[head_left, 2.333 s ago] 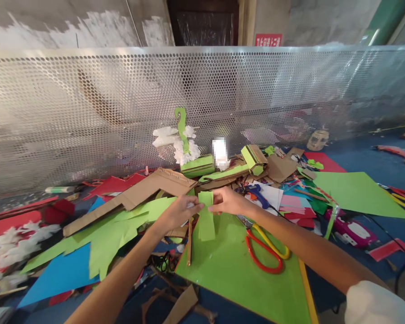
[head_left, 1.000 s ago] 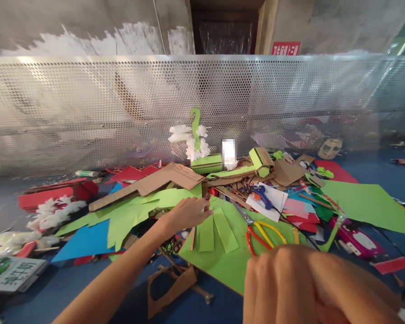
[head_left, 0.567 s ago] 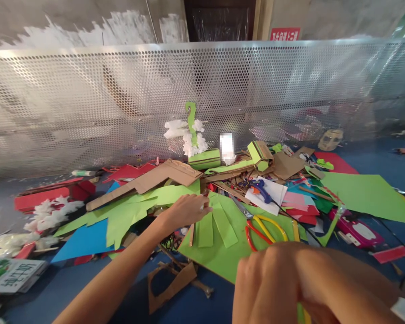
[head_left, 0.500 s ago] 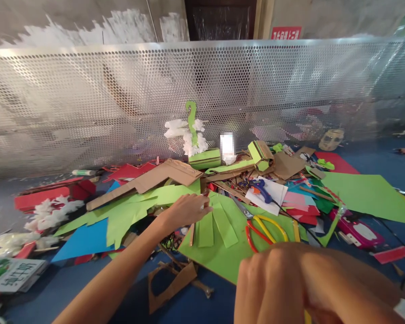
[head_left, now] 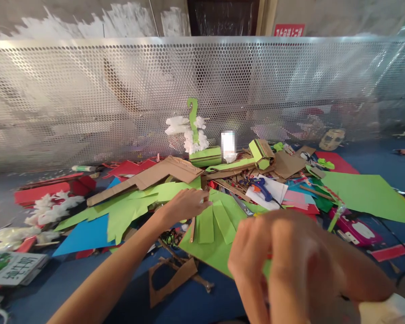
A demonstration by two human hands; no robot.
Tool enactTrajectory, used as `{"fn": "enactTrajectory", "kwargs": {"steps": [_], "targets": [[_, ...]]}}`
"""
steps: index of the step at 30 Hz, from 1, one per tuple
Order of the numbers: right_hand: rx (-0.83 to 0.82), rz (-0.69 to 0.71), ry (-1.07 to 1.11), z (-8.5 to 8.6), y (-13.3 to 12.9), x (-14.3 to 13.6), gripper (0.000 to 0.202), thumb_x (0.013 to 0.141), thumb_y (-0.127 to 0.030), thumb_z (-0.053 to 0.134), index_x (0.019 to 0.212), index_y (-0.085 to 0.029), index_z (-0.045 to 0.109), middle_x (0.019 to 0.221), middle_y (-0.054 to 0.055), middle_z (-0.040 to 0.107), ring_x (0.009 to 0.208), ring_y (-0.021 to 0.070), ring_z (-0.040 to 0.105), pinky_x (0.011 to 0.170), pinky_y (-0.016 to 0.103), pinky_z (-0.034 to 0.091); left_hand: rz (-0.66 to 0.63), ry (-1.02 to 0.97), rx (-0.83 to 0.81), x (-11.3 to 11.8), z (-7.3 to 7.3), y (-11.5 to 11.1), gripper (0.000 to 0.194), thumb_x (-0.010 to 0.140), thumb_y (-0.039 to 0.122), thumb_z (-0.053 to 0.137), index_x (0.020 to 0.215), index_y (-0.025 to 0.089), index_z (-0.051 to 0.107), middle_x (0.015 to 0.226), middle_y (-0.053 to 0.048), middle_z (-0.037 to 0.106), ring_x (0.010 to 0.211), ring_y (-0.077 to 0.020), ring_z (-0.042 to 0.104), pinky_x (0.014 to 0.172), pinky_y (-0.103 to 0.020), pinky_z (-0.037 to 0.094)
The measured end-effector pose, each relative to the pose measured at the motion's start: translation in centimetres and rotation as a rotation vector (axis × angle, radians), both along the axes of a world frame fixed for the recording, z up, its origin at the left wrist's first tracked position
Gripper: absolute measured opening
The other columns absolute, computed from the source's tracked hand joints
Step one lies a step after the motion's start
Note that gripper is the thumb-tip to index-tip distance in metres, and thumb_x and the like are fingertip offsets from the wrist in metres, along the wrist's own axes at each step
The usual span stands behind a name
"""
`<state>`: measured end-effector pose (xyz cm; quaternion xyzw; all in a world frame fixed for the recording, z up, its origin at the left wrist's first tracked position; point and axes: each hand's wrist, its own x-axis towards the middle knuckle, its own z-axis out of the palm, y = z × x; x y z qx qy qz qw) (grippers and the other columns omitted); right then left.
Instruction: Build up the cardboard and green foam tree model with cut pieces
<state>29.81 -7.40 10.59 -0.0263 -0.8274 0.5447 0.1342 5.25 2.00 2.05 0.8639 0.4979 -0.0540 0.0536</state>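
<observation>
At the lower left of the frame, a carton (head_left: 17,268) is bearing the large characters 纯牛奶 ("pure milk"). At the upper right, a red sign (head_left: 289,30) on the wall (head_left: 330,18) is showing white characters beginning 卫生间 (that is, "toilet"); the metal screen (head_left: 148,81) is hiding their lower parts, making the rest hard to read.

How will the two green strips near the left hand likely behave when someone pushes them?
The green strips look thin, so they are probably light and somewhat floppy. Being flat, they seem unlikely to roll. They lie over a green sheet, so a push may make them slide.
</observation>
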Motion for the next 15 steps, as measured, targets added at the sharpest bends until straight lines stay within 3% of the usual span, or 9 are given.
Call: {"fn": "enactTrajectory", "kwargs": {"steps": [3,4,7,11,13,15], "targets": [[0.133,0.147,0.025,1.5,3.7,1.3,0.011,0.088,-0.039,0.079,0.086,-0.029,0.076,0.085,0.002,0.078,0.077,0.0163,0.074,0.074,0.025,0.059,-0.019,-0.009,0.047,0.1,0.4,0.8,0.037,0.108,0.046,0.043,0.113,0.023,0.072,0.1,-0.01,0.081,0.097,-0.0313,0.077,0.083,-0.038,0.055],[0.233,0.057,0.038,1.8,5.1,2.4,0.01,0.092,-0.036,0.077,0.092,-0.026,0.075,0.088,0.002,0.078,0.078,0.015,0.073,0.076,0.025,0.058,-0.019,-0.017,0.068,0.5,0.6,1.3,0.038,0.108,0.046,0.043,0.114,0.024,0.073,0.1,-0.01,0.08,0.096,-0.0304,0.077,0.082,-0.037,0.054],[0.45,-0.541,0.004,1.2,10.4,6.6,0.015,0.101,-0.036,0.065,0.104,-0.022,0.07,0.097,0.004,0.076,0.087,0.016,0.071,0.081,0.028,0.056,-0.021,-0.05,0.15,2.7,1.2,3.8,0.042,0.109,0.049,0.041,0.116,0.024,0.074,0.105,-0.01,0.08,0.101,-0.0292,0.076,0.086,-0.037,0.055],[0.601,-1.382,-0.015,-3.4,17.9,12.2,0.02,0.095,-0.03,0.065,0.112,-0.019,0.065,0.109,0.012,0.073,0.101,0.0252,0.07,0.094,0.041,0.055,-0.087,-0.024,0.23,8.3,1.4,8.7,0.047,0.108,0.051,0.043,0.128,0.018,0.071,0.119,-0.015,0.077,0.109,-0.0303,0.074,0.092,-0.039,0.056],[0.571,-1.574,-0.12,-5.9,20.5,14.4,0.026,0.092,-0.028,0.066,0.116,-0.017,0.064,0.12,0.017,0.071,0.107,0.028,0.07,0.099,0.044,0.053,-0.13,-0.024,0.268,11.3,1.2,11.2,0.052,0.106,0.054,0.047,0.133,0.015,0.068,0.129,-0.018,0.073,0.116,-0.031,0.072,0.096,-0.04,0.056],[0.462,-1.633,-0.217,-7.8,21.9,16.0,0.03,0.093,-0.031,0.067,0.119,-0.016,0.063,0.122,0.017,0.072,0.106,0.0283,0.07,0.097,0.044,0.054,-0.165,-0.012,0.281,14.0,0.9,13.3,0.056,0.105,0.057,0.049,0.137,0.014,0.067,0.135,-0.02,0.07,0.12,-0.032,0.07,0.098,-0.041,0.055]]}}
